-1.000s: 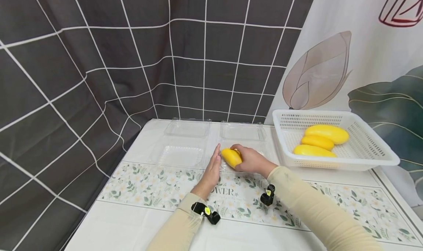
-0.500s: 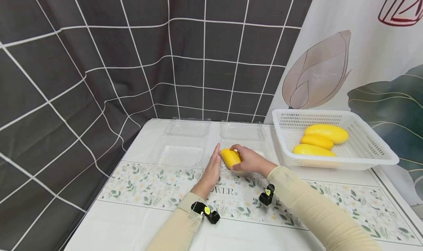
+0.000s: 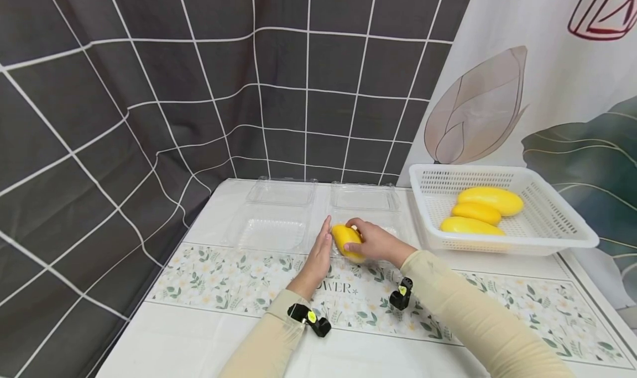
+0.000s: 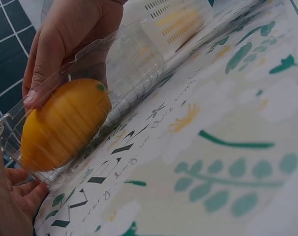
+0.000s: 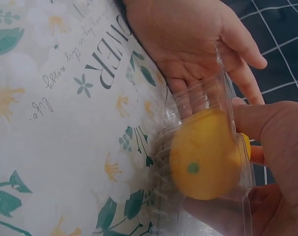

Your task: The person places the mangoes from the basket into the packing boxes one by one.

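Note:
My right hand point(image 3: 378, 242) holds a yellow mango point(image 3: 344, 237) inside the base of the right-hand clear plastic box. In the right wrist view the mango point(image 5: 203, 157), with a green spot on its end, shows through the box wall point(image 5: 227, 98). The thumb and fingers lie on either side of it. My left hand point(image 3: 317, 260) stands on edge with straight fingers along the left side of that box. In the left wrist view, its fingers reach under the box's near corner, beside the mango point(image 4: 65, 125). The mango's underside is partly hidden.
A second clear box point(image 3: 272, 235), its lid point(image 3: 281, 193) folded back, lies to the left. The right-hand box's lid point(image 3: 365, 197) also lies back. A white perforated basket point(image 3: 552, 240) with three mangoes point(image 3: 491, 201) stands at the right. Dark gridded cloth hangs behind.
The mango has turned slightly and its near end has come lower, towards me, in the box. My right thumb has shifted on it a little. My left hand has stayed in place.

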Demonstrator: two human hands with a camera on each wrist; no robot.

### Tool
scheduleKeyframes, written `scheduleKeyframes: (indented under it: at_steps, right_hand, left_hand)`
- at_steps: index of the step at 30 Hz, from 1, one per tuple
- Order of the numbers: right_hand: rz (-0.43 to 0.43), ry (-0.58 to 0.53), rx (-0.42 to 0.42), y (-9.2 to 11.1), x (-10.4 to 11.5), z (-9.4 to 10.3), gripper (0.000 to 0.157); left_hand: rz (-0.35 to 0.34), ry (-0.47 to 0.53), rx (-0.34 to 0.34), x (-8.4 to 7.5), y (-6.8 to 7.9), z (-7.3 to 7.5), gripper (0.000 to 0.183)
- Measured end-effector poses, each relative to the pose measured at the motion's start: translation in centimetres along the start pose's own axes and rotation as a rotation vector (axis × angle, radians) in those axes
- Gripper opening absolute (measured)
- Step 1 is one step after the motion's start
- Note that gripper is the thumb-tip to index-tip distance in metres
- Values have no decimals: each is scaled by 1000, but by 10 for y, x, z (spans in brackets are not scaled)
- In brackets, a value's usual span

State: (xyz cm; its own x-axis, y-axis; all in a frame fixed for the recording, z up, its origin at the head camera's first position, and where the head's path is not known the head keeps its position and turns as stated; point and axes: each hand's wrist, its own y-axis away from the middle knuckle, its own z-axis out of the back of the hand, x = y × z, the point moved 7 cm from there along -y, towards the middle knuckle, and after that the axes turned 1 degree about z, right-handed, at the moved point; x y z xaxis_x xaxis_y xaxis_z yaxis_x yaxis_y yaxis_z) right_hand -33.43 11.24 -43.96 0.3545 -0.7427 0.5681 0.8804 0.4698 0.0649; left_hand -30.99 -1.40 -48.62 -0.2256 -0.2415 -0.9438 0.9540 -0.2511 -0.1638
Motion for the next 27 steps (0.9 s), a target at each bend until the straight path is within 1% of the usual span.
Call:
scheduleKeyframes:
  at_steps: [2, 7, 12, 17, 19, 22, 26, 27]
  right_hand:
    - [-2, 5, 0, 0, -1, 0, 53]
    - [-5, 10, 10, -1, -3, 1, 52]
    - [-29, 21, 30, 1, -3, 3, 57]
    - [-37, 45, 38, 3, -5, 11, 61]
    - [-35, 53, 36, 3, -7, 16, 61]
    - [-28, 69, 16, 4, -7, 28, 60]
    - [11, 97, -40, 7, -5, 52, 59]
    - [20, 101, -53, 8, -5, 59, 59]
  left_hand:
    - [-8, -2, 0, -1, 0, 0, 51]
    - [21, -3, 0, 2, -1, 0, 50]
    - [31, 1, -1, 2, 0, 0, 48]
    - [38, 4, -1, 1, 0, 1, 47]
    - [43, 6, -2, 1, 0, 1, 47]
    - [30, 9, -3, 1, 0, 1, 47]
    - [28, 0, -9, 0, 0, 1, 47]
    - [36, -2, -11, 0, 0, 1, 46]
